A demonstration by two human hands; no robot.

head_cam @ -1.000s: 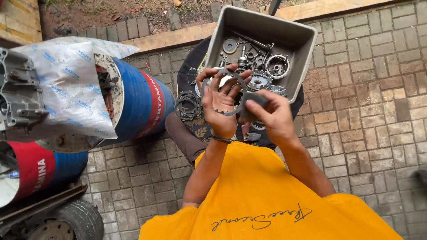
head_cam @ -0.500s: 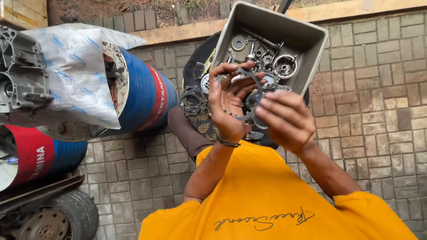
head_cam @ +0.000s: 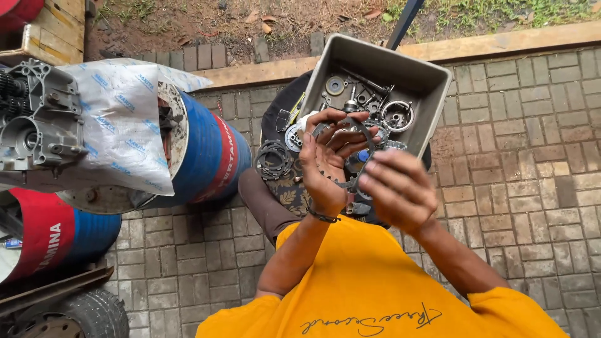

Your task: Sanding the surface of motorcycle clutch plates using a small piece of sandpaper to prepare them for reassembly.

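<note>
Drums come first: a blue drum (head_cam: pixel 200 156) with a red band at nine o'clock, a white printed plastic sack (head_cam: pixel 119 119) draped over it. At one o'clock a grey rectangular tub (head_cam: pixel 426 75) holds gears and metal parts. Centre, the left hand (head_cam: pixel 325 166) and right hand (head_cam: pixel 397 188), fingers curled, pinch a thin dark gasket (head_cam: pixel 366 141) just below the tub.
</note>
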